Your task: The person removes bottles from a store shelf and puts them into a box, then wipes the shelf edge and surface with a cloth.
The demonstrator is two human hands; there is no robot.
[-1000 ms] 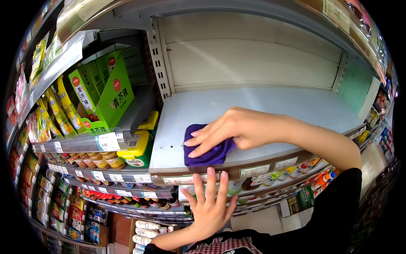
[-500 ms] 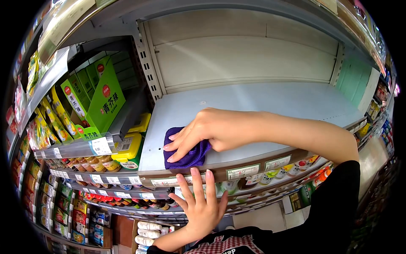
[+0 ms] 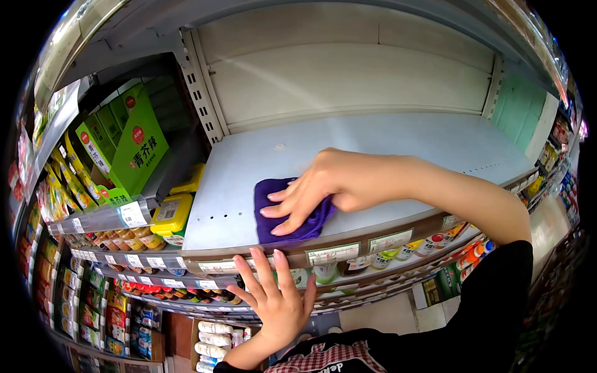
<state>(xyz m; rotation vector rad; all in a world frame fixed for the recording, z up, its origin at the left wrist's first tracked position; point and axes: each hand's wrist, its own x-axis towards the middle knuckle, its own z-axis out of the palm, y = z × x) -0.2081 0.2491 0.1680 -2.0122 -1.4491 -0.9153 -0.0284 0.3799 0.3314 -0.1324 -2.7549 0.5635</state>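
Note:
My right hand (image 3: 323,193) presses a folded purple cloth (image 3: 264,214) flat onto the pale shelf board (image 3: 373,149), close to its front edge. The fingers bend over the cloth and hold it against the surface; part of the cloth is hidden under the palm. Lower down, my left hand (image 3: 273,304) has its fingers spread, with the fingertips at the brown price-label strip (image 3: 298,258) along the shelf front. Nothing is in that hand. A row of small holes in the board shows left of the cloth.
On the left stand a green display box (image 3: 134,146) and a yellow-lidded container (image 3: 173,214). Jars and bottles (image 3: 385,258) fill the shelf below. A carton of white bottles (image 3: 214,339) sits at the bottom. An overhead shelf edge curves across the top.
My right hand and the purple cloth have slid right along the board, uncovering more of the holes. My left hand has shifted slightly left along the shelf front, and the view has moved a little.

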